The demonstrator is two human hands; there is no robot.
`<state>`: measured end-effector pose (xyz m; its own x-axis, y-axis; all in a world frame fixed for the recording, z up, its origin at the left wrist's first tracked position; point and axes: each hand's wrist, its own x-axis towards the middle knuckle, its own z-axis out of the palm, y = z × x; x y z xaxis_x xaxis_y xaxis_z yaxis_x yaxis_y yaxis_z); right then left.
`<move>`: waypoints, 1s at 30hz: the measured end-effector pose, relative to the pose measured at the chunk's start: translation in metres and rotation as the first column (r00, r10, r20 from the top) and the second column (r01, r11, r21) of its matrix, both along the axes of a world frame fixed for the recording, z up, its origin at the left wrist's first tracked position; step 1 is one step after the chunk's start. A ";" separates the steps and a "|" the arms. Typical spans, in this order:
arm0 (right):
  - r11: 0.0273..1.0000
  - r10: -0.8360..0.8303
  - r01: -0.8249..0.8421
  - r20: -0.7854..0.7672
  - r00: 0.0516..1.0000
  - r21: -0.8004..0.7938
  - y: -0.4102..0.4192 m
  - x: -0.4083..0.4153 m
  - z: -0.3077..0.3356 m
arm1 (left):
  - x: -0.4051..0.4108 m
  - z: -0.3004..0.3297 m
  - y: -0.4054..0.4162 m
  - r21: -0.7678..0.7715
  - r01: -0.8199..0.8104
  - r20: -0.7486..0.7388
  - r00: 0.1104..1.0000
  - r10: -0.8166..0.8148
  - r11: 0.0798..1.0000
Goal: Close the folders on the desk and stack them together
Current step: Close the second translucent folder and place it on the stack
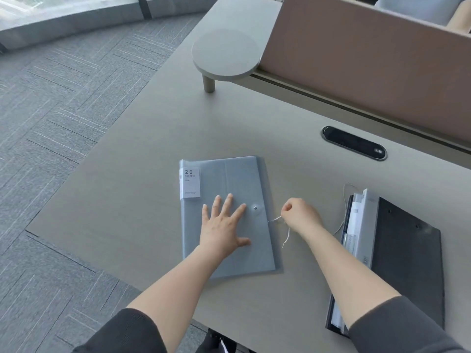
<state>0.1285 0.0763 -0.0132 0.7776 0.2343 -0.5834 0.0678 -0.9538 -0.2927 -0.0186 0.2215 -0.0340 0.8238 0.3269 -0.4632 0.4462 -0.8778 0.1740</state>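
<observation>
A translucent blue-grey folder (229, 179) with a white "20 pockets" label lies closed on the desk. My left hand (223, 226) presses flat on its cover, fingers spread. My right hand (299, 214) is closed, pinching the folder's thin white closure string (285, 236) just right of the round button (255, 207). At the right lies a dark folder (407, 256) with a white folder and papers (362, 230) showing along its left side; a loose string trails from it.
The desk (142, 189) ends at the left above grey carpet. A small round raised shelf (226, 56) stands at the back. A brown divider panel (369, 70) runs along the back right. A black oval cable port (354, 143) sits behind the folders.
</observation>
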 end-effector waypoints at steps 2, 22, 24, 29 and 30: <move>0.989 -0.092 0.094 -0.023 0.995 0.115 0.007 0.005 0.002 | 0.000 0.000 0.000 -0.003 0.000 0.002 1.000 0.000 1.000; 0.914 0.319 -0.355 0.195 0.928 0.198 0.080 -0.035 -0.012 | -0.004 -0.011 0.002 -0.048 -0.062 0.058 0.996 0.065 0.997; 0.909 0.314 -0.357 0.209 0.926 0.215 0.073 -0.041 -0.014 | -0.004 -0.011 0.002 -0.054 -0.065 0.059 0.996 0.068 0.996; 0.914 0.273 -0.319 0.204 0.940 0.250 0.047 -0.056 -0.019 | -0.005 -0.012 0.002 -0.045 -0.061 0.067 0.996 0.064 0.997; 0.924 0.237 -0.284 0.201 0.951 0.257 0.042 -0.057 -0.020 | -0.005 -0.012 0.002 -0.039 -0.059 0.062 0.996 0.061 0.997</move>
